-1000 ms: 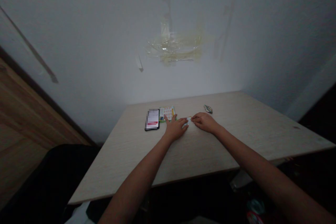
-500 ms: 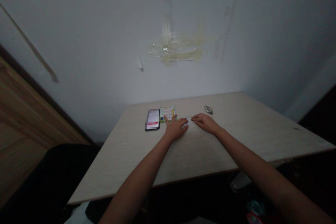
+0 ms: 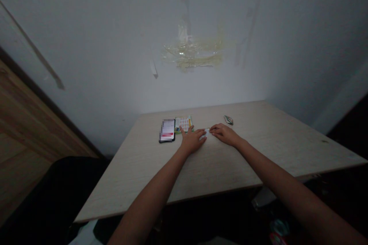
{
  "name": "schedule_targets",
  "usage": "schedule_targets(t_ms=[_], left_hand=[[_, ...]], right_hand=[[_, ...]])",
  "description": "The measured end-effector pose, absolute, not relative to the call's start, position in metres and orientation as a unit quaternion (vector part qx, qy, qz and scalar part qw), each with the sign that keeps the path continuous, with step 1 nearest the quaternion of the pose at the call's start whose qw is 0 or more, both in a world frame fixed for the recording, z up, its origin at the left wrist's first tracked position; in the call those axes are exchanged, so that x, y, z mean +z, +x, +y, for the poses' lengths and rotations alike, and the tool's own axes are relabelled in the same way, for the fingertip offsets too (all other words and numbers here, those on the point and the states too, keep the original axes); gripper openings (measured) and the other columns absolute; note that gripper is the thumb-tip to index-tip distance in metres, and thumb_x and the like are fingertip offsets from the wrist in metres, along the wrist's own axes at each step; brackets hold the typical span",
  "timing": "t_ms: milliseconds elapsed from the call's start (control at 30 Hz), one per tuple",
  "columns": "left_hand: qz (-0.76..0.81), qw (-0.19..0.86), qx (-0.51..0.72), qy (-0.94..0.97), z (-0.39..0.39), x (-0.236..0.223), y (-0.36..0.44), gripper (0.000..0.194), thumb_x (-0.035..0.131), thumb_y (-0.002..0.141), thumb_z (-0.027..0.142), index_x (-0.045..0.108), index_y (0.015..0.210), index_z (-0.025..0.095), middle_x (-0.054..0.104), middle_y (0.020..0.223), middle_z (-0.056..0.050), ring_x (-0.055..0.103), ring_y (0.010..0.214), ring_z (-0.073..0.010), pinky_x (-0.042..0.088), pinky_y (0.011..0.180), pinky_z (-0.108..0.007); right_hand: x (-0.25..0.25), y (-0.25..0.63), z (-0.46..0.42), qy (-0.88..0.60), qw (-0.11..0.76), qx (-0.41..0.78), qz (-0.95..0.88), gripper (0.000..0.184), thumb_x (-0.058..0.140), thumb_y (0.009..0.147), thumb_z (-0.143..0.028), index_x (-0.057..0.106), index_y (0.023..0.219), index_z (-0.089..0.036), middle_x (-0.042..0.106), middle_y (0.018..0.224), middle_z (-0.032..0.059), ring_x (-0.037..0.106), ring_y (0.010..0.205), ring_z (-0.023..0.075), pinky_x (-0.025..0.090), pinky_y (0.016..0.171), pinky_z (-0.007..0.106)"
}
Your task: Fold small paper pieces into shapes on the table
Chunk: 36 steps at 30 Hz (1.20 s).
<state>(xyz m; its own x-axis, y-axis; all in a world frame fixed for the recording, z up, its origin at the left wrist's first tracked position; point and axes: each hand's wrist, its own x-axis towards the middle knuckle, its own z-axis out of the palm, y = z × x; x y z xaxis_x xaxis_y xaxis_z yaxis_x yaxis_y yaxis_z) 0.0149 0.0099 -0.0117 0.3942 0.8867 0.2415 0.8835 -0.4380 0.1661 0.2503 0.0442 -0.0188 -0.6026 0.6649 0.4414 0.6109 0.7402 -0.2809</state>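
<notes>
A small whitish piece, perhaps paper [image 3: 207, 133], lies on the table between my two hands, mostly covered by fingers. My left hand [image 3: 192, 141] rests with its fingers spread, the fingertips pressing on the piece's left side. Its thumb side touches or overlaps a printed green-and-white card or booklet [image 3: 184, 122]. My right hand [image 3: 225, 134] has its fingers drawn together in a pinch at the piece's right edge. Further back on the right sits a small crumpled packet [image 3: 228, 120], apart from both hands.
A phone with a lit screen [image 3: 167, 131] lies left of the card. The pale wooden table [image 3: 138, 168] meets a wall [image 3: 115, 46] at the back, where old yellowed tape [image 3: 198, 53] sticks. Dark cloth [image 3: 66, 191] hangs at the left.
Very little differs. The right fingers have shifted slightly at the edge of the whitish piece; the left hand stays in place.
</notes>
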Motion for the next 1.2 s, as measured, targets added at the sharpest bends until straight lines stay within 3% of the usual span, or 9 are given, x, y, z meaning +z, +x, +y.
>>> schedule_targets(t_ms=[333, 800, 1200], left_hand=[[0.531, 0.016, 0.152, 0.833, 0.01, -0.01, 0.015, 0.041, 0.039, 0.096, 0.057, 0.056, 0.132, 0.046, 0.055, 0.145, 0.007, 0.03, 0.144, -0.0374, -0.009, 0.103, -0.084], [0.534, 0.014, 0.144, 0.833, 0.013, -0.012, 0.014, 0.041, 0.039, 0.096, 0.056, 0.056, 0.132, 0.045, 0.055, 0.146, 0.006, 0.03, 0.144, -0.0376, -0.009, 0.104, -0.083], [0.532, 0.006, 0.143, 0.835, 0.012, -0.011, 0.013, 0.041, 0.039, 0.097, 0.057, 0.056, 0.132, 0.046, 0.055, 0.146, 0.007, 0.029, 0.144, -0.037, -0.008, 0.104, -0.084]], right_hand=[[-0.02, 0.251, 0.045, -0.387, 0.314, 0.085, -0.863, 0.028, 0.05, 0.097, -0.026, 0.074, 0.112, -0.022, 0.071, 0.11, 0.0087, 0.062, 0.106, 0.0211, 0.049, 0.097, 0.039], [-0.017, 0.243, 0.041, -0.362, 0.242, -0.016, -0.9, 0.03, 0.05, 0.097, -0.023, 0.074, 0.114, -0.021, 0.072, 0.113, 0.0094, 0.063, 0.105, 0.0235, 0.049, 0.095, 0.039], [-0.011, 0.244, 0.036, -0.388, 0.21, -0.018, -0.897, 0.029, 0.052, 0.096, -0.028, 0.074, 0.114, -0.025, 0.07, 0.118, 0.0081, 0.063, 0.109, 0.0236, 0.05, 0.094, 0.038]])
